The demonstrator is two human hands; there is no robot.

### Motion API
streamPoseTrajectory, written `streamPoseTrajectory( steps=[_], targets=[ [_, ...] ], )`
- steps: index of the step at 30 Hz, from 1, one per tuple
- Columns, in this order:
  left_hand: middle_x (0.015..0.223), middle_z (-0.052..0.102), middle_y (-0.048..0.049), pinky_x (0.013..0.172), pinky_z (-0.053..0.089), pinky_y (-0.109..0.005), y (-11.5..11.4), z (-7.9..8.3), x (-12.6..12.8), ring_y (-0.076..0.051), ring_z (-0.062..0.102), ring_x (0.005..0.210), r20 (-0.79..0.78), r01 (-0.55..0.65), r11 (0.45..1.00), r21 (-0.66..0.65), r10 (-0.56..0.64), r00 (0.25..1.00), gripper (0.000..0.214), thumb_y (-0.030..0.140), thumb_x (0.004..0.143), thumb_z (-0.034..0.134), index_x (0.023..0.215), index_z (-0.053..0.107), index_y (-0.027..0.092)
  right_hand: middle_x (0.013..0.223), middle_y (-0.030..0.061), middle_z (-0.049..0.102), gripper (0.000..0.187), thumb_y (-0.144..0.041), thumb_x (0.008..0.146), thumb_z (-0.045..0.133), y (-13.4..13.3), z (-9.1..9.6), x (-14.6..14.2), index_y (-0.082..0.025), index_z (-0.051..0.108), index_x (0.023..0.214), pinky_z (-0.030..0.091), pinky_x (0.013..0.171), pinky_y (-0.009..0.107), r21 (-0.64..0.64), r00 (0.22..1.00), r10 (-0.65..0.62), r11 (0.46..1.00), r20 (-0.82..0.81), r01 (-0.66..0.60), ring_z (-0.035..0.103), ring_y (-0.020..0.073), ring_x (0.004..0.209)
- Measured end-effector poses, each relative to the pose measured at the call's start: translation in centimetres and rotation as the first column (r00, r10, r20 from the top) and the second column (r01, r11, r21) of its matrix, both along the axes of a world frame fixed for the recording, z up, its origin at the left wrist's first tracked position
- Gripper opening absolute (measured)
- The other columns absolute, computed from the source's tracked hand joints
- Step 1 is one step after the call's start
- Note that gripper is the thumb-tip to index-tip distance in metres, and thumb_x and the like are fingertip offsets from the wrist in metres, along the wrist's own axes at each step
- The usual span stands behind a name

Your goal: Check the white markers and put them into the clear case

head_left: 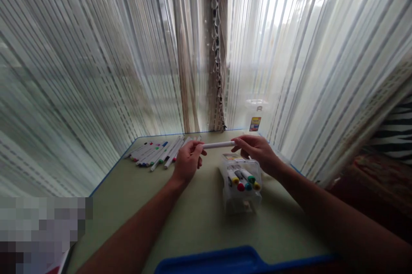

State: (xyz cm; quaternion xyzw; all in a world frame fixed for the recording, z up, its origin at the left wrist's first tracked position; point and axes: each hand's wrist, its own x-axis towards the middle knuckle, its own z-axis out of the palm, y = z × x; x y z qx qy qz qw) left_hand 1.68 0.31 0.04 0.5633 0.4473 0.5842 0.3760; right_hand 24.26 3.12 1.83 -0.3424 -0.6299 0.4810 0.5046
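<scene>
Between my two hands a white marker (219, 145) is held level above the table. My left hand (189, 159) pinches its left end, and my right hand (252, 149) grips the right end; both ends are covered by fingers. Just below my right hand stands a clear plastic case (242, 203) with several markers (243, 181) in it, their red, yellow, green and blue ends facing me. To the left of my left hand lies a spread of several white markers (157, 154) with coloured ends, side by side on the table.
The pale green table (193, 218) has a blue rim with a raised blue part (209, 261) at the near edge. A clear plastic lid with a label (255, 124) stands at the back right. Striped string curtains (128, 51) hang behind the table.
</scene>
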Motion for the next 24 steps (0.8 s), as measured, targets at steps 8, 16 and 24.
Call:
streamPoseTrajectory(
  steps=[8, 16, 24],
  targets=[
    [0.068, 0.059, 0.0010, 0.038, 0.036, -0.019, -0.07, -0.61, 0.00, -0.005, 0.045, 0.041, -0.062, -0.002, 1.000, 0.005, 0.002, 0.998, 0.033, 0.042, 0.078, 0.070, 0.089, 0.062, 0.012, 0.065, 0.0069, 0.072, 0.040, -0.049, 0.067, 0.083, -0.44, 0.11, 0.29, -0.013, 0.076, 0.083, 0.036, 0.043, 0.021, 0.026, 0.989, -0.017, 1.000, 0.144, 0.013, 0.051, 0.0091, 0.047],
    [0.067, 0.060, 0.0005, 0.041, 0.036, -0.019, -0.15, -0.96, 0.27, -0.005, 0.045, 0.042, -0.107, -0.007, 1.000, 0.010, 0.008, 0.994, 0.027, 0.039, 0.082, 0.066, 0.090, 0.066, 0.013, 0.058, 0.0030, 0.065, 0.036, -0.050, 0.070, 0.081, -0.68, 0.17, 0.37, -0.015, 0.076, 0.076, 0.029, 0.040, 0.021, 0.051, 0.981, -0.048, 0.998, 0.188, 0.039, 0.041, 0.0067, 0.044],
    [0.066, 0.061, -0.0001, 0.041, 0.038, -0.019, -0.35, -0.73, 0.63, -0.006, 0.046, 0.041, -0.114, 0.011, 1.000, -0.010, -0.012, 0.993, 0.023, 0.034, 0.083, 0.063, 0.090, 0.067, 0.013, 0.059, 0.0033, 0.065, 0.042, -0.048, 0.056, 0.089, -0.94, 0.54, -0.03, -0.017, 0.077, 0.081, 0.032, 0.040, 0.022, -0.049, 0.993, -0.090, 0.994, 0.072, 0.093, 0.043, 0.0079, 0.044]
  ],
)
